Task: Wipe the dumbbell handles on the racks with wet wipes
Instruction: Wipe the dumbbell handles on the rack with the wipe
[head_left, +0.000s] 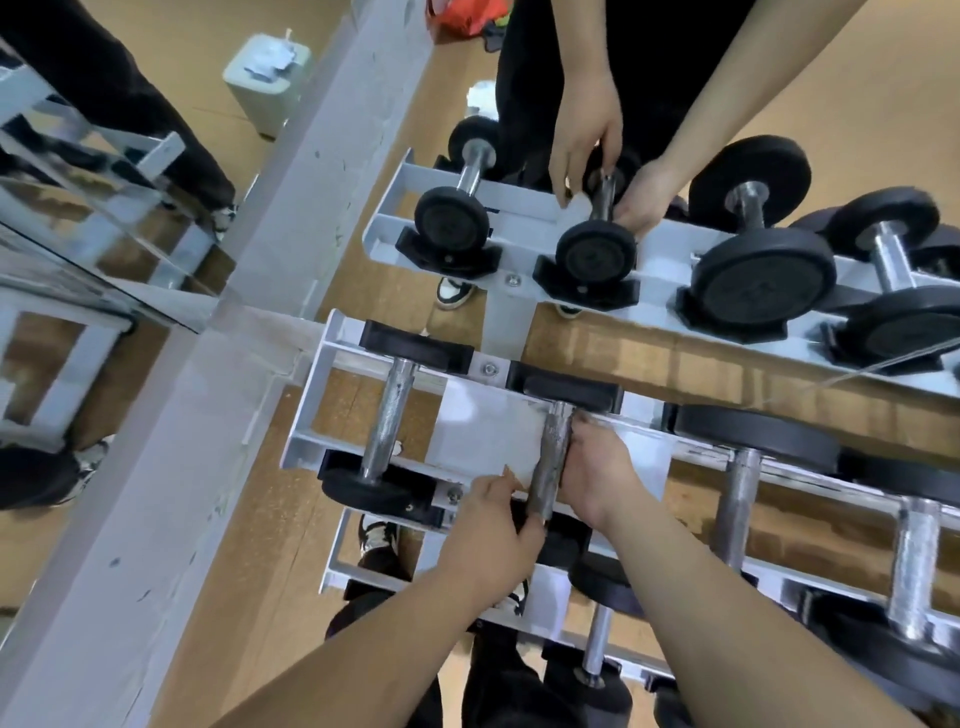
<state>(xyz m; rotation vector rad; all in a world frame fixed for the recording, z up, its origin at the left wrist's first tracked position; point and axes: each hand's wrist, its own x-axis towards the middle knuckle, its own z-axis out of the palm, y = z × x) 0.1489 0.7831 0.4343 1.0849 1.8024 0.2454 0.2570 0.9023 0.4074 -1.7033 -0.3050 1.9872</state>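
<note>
White wet wipe (483, 431), near corner pinched by left grip (493, 525); right grip (597, 475) curled against steel dumbbell handle (553, 457), second from the rack (306, 441) left end. Advised: wrap wipe fully round, draw along entire bar, rotating.

Head view — steeply down, close — rack (311, 447)

No legible text — nothing readable.
</note>
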